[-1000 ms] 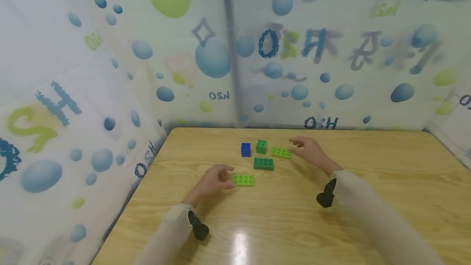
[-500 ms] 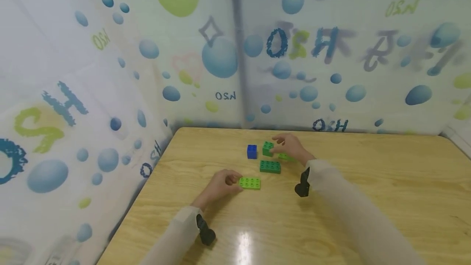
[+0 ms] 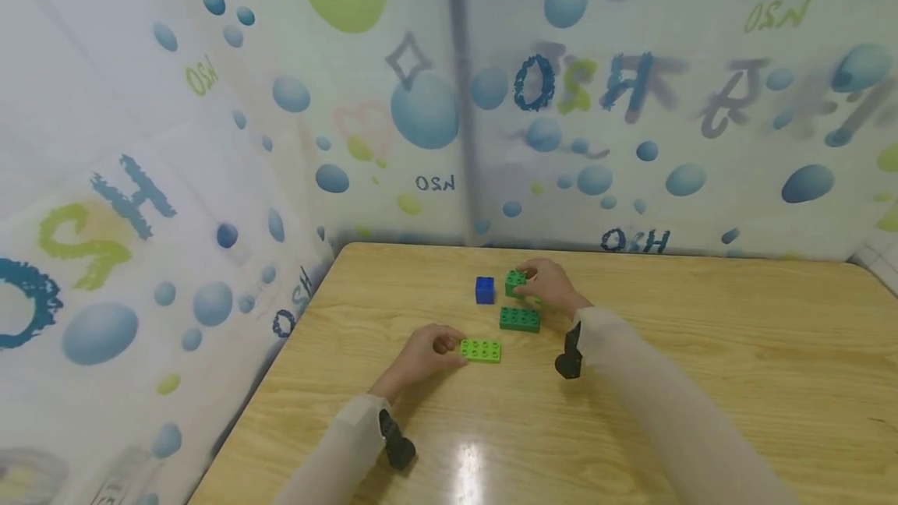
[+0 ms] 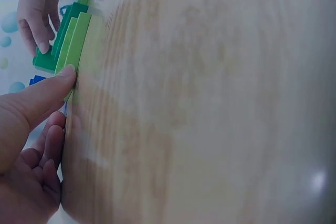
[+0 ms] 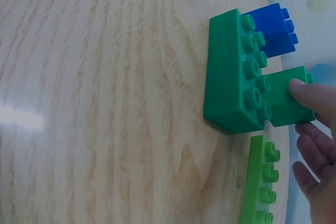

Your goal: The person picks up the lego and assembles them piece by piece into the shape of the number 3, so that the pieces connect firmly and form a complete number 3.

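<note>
Table [image 3: 687, 411] spans the lower part of the head view. The left hand [image 3: 424, 353] is partly closed and pinches the left end of the front lime brick [image 3: 481, 350], below frame centre. The right hand [image 3: 552, 287] is also partly closed, gripping the small green brick [image 3: 514, 284]. The dark green brick [image 3: 519, 319] lies between these two; the blue brick [image 3: 485, 291] stands to their upper left. The rear lime brick [image 5: 253, 182] occupies the lower right of the right wrist view.
</note>
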### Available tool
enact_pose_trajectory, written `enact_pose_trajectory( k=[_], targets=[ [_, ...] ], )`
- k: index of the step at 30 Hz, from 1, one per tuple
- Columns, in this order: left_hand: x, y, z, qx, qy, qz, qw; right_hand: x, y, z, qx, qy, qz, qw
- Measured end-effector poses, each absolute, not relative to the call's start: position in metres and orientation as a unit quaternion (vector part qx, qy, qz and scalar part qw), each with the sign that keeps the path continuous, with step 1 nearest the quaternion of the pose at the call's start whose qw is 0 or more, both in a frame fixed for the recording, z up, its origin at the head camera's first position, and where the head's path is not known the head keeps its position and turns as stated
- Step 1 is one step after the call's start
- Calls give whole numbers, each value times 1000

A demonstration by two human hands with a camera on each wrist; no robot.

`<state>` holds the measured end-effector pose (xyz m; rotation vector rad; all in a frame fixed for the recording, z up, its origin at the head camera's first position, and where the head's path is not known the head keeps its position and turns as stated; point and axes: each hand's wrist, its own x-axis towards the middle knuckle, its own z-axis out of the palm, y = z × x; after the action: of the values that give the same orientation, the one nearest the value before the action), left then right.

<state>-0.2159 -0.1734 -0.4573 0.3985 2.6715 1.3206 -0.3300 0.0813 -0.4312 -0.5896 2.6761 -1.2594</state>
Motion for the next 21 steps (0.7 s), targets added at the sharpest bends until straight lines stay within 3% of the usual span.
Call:
enact_pose_trajectory(
  k=[13,21],
  targets=[
    [-215,-171,-455,141,892,427,57,-312,84,-407,-216,876,-429,43],
    [-215,-170,-455,138,892,427,58,-286,89,-398,-277,863,-421,32]
  ],
)
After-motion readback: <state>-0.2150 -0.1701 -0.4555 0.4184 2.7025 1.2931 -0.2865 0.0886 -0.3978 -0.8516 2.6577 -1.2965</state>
